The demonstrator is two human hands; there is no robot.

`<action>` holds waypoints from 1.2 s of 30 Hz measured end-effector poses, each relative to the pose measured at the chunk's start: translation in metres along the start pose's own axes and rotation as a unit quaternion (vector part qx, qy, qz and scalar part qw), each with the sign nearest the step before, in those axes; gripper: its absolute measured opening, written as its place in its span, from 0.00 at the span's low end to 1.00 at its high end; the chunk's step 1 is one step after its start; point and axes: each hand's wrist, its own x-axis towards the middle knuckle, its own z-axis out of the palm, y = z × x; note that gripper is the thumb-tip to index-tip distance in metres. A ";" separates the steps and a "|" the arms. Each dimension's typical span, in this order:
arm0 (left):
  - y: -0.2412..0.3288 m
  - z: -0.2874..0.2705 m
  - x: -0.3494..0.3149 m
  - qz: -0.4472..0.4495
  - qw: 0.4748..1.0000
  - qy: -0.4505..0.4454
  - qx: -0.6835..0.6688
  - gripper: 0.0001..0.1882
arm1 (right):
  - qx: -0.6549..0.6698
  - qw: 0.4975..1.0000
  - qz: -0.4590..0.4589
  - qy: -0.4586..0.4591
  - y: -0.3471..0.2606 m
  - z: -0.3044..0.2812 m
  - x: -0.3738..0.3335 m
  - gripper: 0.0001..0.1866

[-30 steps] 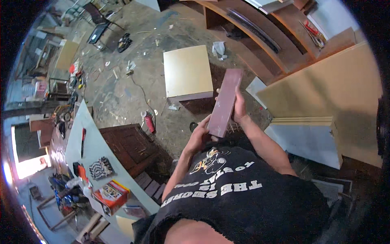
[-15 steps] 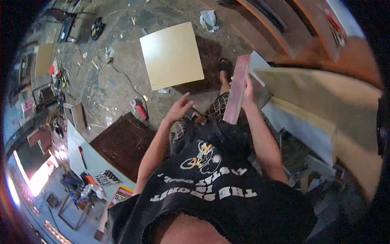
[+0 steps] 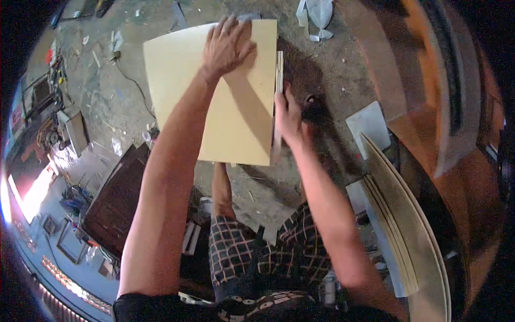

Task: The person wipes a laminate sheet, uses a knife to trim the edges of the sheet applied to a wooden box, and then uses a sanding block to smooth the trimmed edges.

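A cream square board [image 3: 177, 91] stands in front of me, raised above the floor. My left hand [image 3: 228, 49] lies on its top near the far edge, fingers spread, casting a shadow. At the board's right edge, my right hand [image 3: 289, 121] is closed on a narrow plank [image 3: 279, 72], seen almost edge-on along that side. The plank's edge looks pale and layered, and a pinkish part shows below the hand. Whether it touches the cream board all along I cannot tell. What supports the board is hidden.
Large curved-looking panels [image 3: 410, 204] lean on my right, beside a stack of pale strips [image 3: 389, 225]. A dark brown panel [image 3: 115, 198] lies left. A cord [image 3: 134, 80] runs over the littered floor, and a white plastic bag [image 3: 320, 19] lies beyond.
I have leaned forward over the cream board. My left hand has come down onto its top. My right hand has carried the plank from beside my body to the board's right edge.
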 end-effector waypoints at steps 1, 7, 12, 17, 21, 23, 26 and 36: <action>-0.003 0.006 0.014 0.006 0.999 0.029 0.014 0.35 | 0.008 0.999 -0.010 0.044 0.000 0.012 -0.025 0.29; 0.015 0.026 0.034 0.014 0.997 0.072 -0.009 0.32 | 0.017 0.996 0.056 0.072 0.027 0.020 -0.111 0.32; 0.029 0.031 0.043 0.001 0.998 0.059 -0.015 0.31 | 0.063 0.989 -0.054 0.121 -0.054 -0.020 0.109 0.27; 0.027 0.014 0.033 -0.003 0.999 0.029 -0.017 0.31 | -0.077 0.986 -0.061 0.132 -0.011 0.007 -0.004 0.27; 0.030 0.021 0.038 -0.002 1.000 0.024 -0.020 0.32 | -0.008 0.990 -0.040 0.135 -0.012 0.002 -0.016 0.23; 0.036 0.018 0.042 0.003 0.999 0.033 -0.012 0.33 | 0.102 0.985 -0.071 0.122 -0.052 -0.013 0.083 0.21; 0.044 0.015 0.050 0.014 0.999 0.030 0.019 0.31 | 0.068 0.996 -0.010 0.054 -0.105 -0.037 0.145 0.21; 0.043 0.019 0.046 -0.004 1.000 0.028 0.004 0.31 | 0.017 0.993 0.035 0.108 -0.076 -0.031 0.132 0.23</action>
